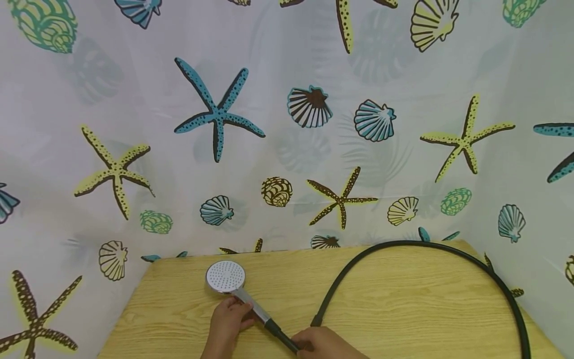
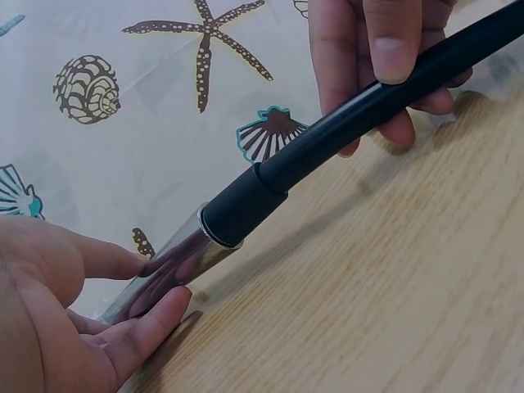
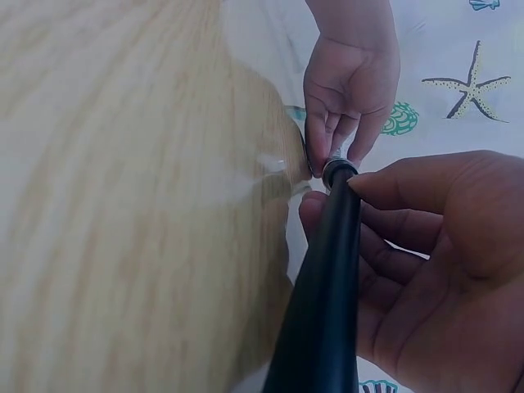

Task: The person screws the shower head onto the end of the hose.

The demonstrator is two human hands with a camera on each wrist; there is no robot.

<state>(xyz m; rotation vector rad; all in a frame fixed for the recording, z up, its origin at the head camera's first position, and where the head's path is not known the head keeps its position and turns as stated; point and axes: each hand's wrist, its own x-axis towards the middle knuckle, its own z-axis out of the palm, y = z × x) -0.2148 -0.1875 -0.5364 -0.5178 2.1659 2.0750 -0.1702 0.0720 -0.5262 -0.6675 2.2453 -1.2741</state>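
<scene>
A handheld shower head (image 1: 225, 276) with a round white spray face and a chrome handle (image 1: 253, 305) lies at a slant over the wooden table. My left hand (image 1: 227, 319) pinches the chrome handle below the face, thumb and fingers on opposite sides in the left wrist view. From the handle's lower end runs a black hose (image 2: 344, 147), joined by a wider black collar (image 2: 246, 205). My right hand (image 1: 325, 343) grips this hose a short way past the collar; in the right wrist view its thumb and fingers (image 3: 409, 184) hold the hose from the side.
The black hose's long loop (image 1: 417, 243) arches over the right part of the wooden table (image 1: 179, 299), reaching its back edge. A black hose end (image 1: 317, 319) shows just above the right hand. A white curtain (image 1: 269, 65) with starfish and shells surrounds the table's back and sides.
</scene>
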